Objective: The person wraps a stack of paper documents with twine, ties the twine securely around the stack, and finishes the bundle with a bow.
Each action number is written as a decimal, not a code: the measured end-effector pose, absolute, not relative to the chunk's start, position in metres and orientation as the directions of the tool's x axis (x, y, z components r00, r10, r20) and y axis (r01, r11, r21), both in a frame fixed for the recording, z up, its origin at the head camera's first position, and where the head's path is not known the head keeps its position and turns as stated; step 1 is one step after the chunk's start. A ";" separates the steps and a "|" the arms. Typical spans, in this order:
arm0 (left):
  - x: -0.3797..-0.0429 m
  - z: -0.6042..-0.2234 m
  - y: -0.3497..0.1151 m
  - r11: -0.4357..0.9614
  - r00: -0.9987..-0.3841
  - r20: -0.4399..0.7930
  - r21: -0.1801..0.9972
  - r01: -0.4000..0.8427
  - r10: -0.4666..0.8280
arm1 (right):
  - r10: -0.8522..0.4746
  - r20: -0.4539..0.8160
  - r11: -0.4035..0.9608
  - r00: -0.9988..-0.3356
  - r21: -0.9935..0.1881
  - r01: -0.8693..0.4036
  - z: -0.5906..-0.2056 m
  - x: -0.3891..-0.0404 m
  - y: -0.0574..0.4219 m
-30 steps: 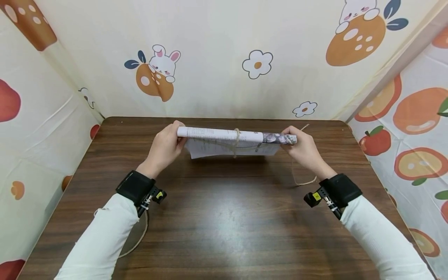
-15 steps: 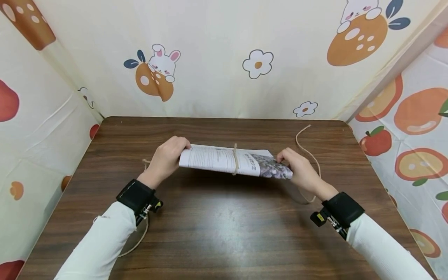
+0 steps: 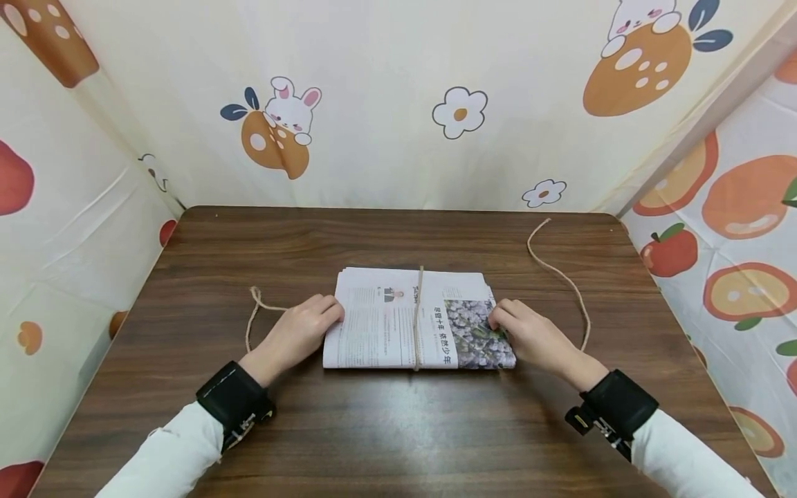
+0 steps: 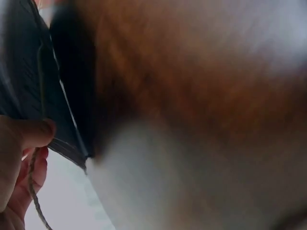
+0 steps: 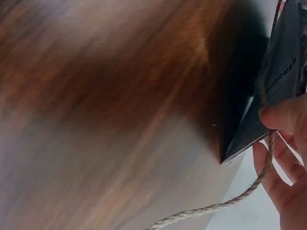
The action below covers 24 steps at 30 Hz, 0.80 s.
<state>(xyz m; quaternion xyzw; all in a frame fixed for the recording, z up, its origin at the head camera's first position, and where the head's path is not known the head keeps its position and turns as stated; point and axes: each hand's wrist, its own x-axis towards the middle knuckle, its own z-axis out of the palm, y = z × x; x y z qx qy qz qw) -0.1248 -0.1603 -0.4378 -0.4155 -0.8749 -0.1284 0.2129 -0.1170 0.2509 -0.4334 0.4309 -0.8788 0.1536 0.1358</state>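
A folded newspaper bundle (image 3: pixel 373 325) lies low over the table in the head view, print up, with a purple flower photo at its right end. One strand of twine (image 3: pixel 418 321) crosses its middle from back to front. My left hand (image 3: pixel 301 335) grips the left end, and my right hand (image 3: pixel 535 339) pinches the right end beside the photo. In the left wrist view, the thumb presses the paper's underside (image 4: pixel 24 72) and the twine (image 4: pixel 32 182) against it. The right wrist view shows the thumb likewise on the paper (image 5: pixel 278 91), over a strand of twine (image 5: pixel 216 207).
A loose twine tail (image 3: pixel 563 277) curves over the table behind my right hand. Another twine end (image 3: pixel 253 315), looped at its tip, lies by my left wrist. The brown wooden table (image 3: pixel 405 443) meets printed curtains (image 3: pixel 373 83) at the back and both sides.
The newspaper, tilted edge-on a second ago, has come down toward me, its printed face now upward. Both hands moved down with it. The twine tails at both sides show more.
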 end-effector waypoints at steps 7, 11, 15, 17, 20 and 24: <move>-0.112 -0.452 -0.159 0.618 -0.581 0.418 0.057 0.784 0.699 | -0.751 0.346 0.570 -0.562 -0.090 -0.817 -0.445 -0.111 0.256; -0.107 -0.455 -0.160 0.641 -0.617 0.385 0.082 0.763 0.686 | -0.737 0.310 0.609 -0.600 -0.079 -0.789 -0.451 -0.107 0.260; -0.105 -0.452 -0.161 0.719 -0.708 0.322 0.104 0.687 0.629 | -0.696 0.259 0.670 -0.670 -0.103 -0.735 -0.454 -0.105 0.264; -0.105 -0.452 -0.163 0.757 -0.750 0.280 0.108 0.645 0.599 | -0.680 0.247 0.685 -0.690 -0.119 -0.718 -0.452 -0.104 0.265; -0.105 -0.451 -0.165 0.787 -0.785 0.238 0.109 0.607 0.572 | -0.671 0.237 0.696 -0.703 -0.126 -0.707 -0.452 -0.104 0.265; -0.105 -0.452 -0.166 0.795 -0.794 0.218 0.106 0.597 0.567 | -0.670 0.239 0.701 -0.702 -0.105 -0.705 -0.451 -0.103 0.266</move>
